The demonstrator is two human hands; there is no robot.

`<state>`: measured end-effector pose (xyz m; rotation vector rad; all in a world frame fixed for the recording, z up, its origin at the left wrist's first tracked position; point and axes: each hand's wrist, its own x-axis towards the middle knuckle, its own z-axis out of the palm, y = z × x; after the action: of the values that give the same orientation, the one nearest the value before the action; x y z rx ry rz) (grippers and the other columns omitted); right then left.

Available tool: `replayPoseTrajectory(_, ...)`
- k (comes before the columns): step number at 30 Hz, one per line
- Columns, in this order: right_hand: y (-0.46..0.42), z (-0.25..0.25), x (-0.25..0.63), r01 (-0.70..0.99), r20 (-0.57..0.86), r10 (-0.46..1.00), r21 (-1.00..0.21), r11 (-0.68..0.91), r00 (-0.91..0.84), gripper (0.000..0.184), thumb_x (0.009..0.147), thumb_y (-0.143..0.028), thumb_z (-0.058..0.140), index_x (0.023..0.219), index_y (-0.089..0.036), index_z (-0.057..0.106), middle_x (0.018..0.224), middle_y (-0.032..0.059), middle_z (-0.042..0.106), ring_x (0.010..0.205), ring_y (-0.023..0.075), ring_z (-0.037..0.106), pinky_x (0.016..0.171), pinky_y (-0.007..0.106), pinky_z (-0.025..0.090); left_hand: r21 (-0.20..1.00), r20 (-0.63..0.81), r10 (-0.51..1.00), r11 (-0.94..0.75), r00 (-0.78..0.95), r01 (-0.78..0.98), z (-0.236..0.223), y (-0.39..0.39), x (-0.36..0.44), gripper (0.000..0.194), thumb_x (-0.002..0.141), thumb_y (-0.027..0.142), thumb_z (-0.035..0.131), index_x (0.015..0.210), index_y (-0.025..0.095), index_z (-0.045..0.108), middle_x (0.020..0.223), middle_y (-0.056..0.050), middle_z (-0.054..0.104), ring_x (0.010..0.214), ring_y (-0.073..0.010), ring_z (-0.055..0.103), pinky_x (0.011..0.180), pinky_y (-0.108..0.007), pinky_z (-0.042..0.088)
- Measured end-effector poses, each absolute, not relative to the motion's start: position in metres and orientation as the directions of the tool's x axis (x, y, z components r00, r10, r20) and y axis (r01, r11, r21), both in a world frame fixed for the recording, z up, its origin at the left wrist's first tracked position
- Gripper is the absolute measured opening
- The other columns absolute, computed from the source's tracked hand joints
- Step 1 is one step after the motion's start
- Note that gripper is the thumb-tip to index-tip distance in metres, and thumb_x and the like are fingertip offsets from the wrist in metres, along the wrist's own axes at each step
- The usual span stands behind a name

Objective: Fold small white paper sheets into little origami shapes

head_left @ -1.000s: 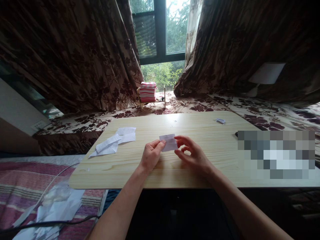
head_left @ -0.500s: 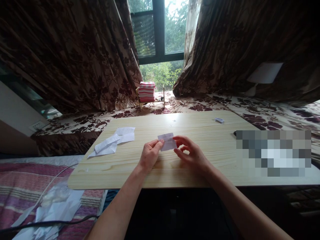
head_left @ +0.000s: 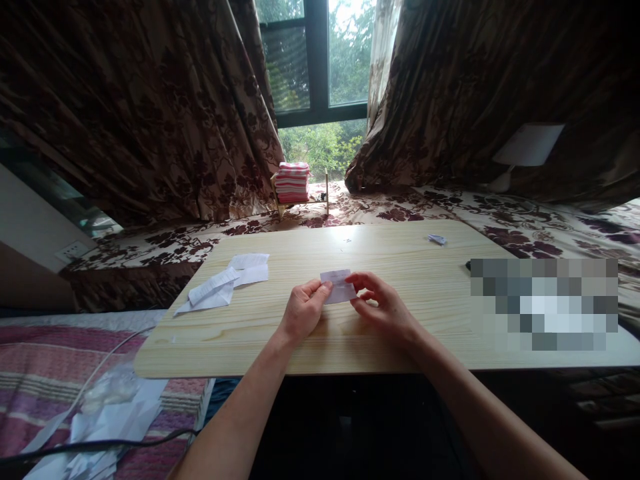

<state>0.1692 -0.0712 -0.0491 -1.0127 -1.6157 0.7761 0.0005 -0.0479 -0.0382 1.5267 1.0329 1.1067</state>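
Observation:
A small folded piece of white paper (head_left: 339, 288) with faint print or a crease across it is held just over the light wood table. My left hand (head_left: 306, 308) pinches its left edge between thumb and fingers. At the other side, my right hand (head_left: 383, 307) is curved round the right edge, with the index finger at the upper corner and the thumb lower down. Several printed sheets of paper (head_left: 214, 288) lie overlapping on the table to the left of my hands.
The wood-grain table (head_left: 220, 350) has a crumpled paper scrap (head_left: 437, 239) at its back right and a blurred-out patch (head_left: 555, 303) at right. Behind are pink striped folded cloths (head_left: 293, 183) on a small rack. More papers (head_left: 115, 420) and a black cable (head_left: 150, 441) lie lower left.
The paper has shifted slightly to the right and tilted a little in my fingers. My left hand has moved a little right with it; the right hand has barely moved.

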Motion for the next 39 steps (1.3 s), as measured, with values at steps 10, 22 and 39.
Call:
replayPoseTrajectory(10, -0.065, -0.05, 0.172, 0.348, 0.586, 0.811, -0.761, 0.547, 0.006, 0.009, 0.08, -0.018, 0.056, 0.086, -0.023, 0.061, 0.103, 0.0056, 0.054, 0.092, 0.0184, 0.057, 0.065, 0.03, 0.05, 0.961, 0.192, 0.935, -0.24, 0.297, 0.136, -0.028, -0.052, 0.001, 0.045, 0.085, 0.052, 0.045, 0.062, 0.015, 0.058, 0.068, -0.003, 0.057, 0.07, -0.0157, 0.05, 0.07, -0.027, 0.04)
replayPoseTrajectory(22, -0.063, -0.046, 0.172, 0.321, 0.581, 0.803, -0.792, 0.52, 0.134, 0.008, 0.083, -0.029, 0.056, 0.085, -0.023, 0.061, 0.097, 0.0052, 0.062, 0.09, 0.0187, 0.059, 0.067, 0.031, 0.05, 0.93, 0.205, 0.932, -0.281, 0.299, 0.238, -0.031, -0.053, 0.007, 0.019, 0.077, 0.03, 0.06, 0.082, 0.015, 0.07, 0.087, -0.006, 0.07, 0.088, -0.0219, 0.06, 0.082, -0.029, 0.043)
replayPoseTrajectory(39, -0.061, -0.046, 0.177, 0.244, 0.474, 0.853, -0.873, 0.422, 0.219, 0.016, 0.081, -0.036, 0.058, 0.084, -0.021, 0.062, 0.079, 0.0029, 0.065, 0.073, 0.0163, 0.061, 0.067, 0.03, 0.05, 0.991, 0.122, 0.946, -0.134, 0.301, 0.018, -0.03, -0.036, 0.021, 0.026, 0.075, 0.039, 0.063, 0.077, 0.014, 0.069, 0.076, -0.003, 0.067, 0.063, -0.0127, 0.056, 0.061, -0.023, 0.043)
